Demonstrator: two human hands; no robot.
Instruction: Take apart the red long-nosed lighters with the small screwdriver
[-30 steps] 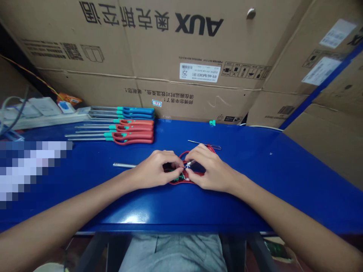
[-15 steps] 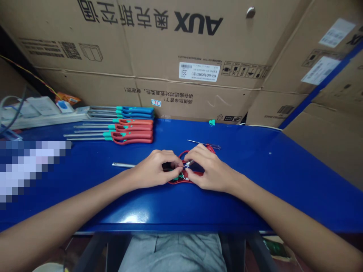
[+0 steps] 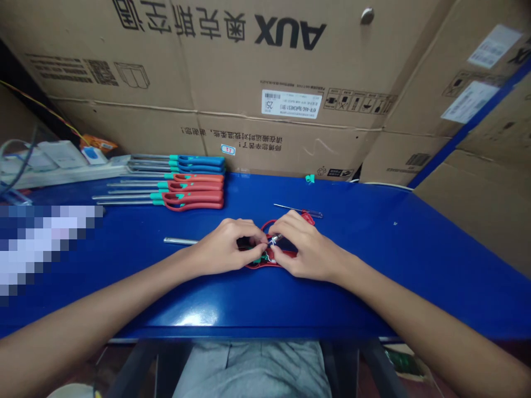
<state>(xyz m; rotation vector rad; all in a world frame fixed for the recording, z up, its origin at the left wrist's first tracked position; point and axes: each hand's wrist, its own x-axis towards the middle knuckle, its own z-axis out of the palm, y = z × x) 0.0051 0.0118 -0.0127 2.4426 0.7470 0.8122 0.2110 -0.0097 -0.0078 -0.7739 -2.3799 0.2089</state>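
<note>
On the blue table lies an opened red long-reach lighter (image 3: pixel 265 266), its shell showing green parts and a white wire; its metal tube (image 3: pixel 180 241) points left. Over the shell, my left hand (image 3: pixel 232 243) is closed in a pinch, with thumb and fingertips at a thin wire beside a small silver part. My right hand (image 3: pixel 306 246) pinches that small silver cylindrical part (image 3: pixel 276 239), which has a white wire on it. Fingers hide much of the shell. Just beyond my right hand are a red plastic piece (image 3: pixel 308 218) and a screwdriver (image 3: pixel 305 212).
Several long lighters (image 3: pixel 193 199) with red, orange and blue handles lie stacked at the back left. Beside them is a power strip (image 3: pixel 66 174) with plugs. A small green piece (image 3: pixel 310 178) lies near the cardboard box (image 3: pixel 249 66) standing along the back.
</note>
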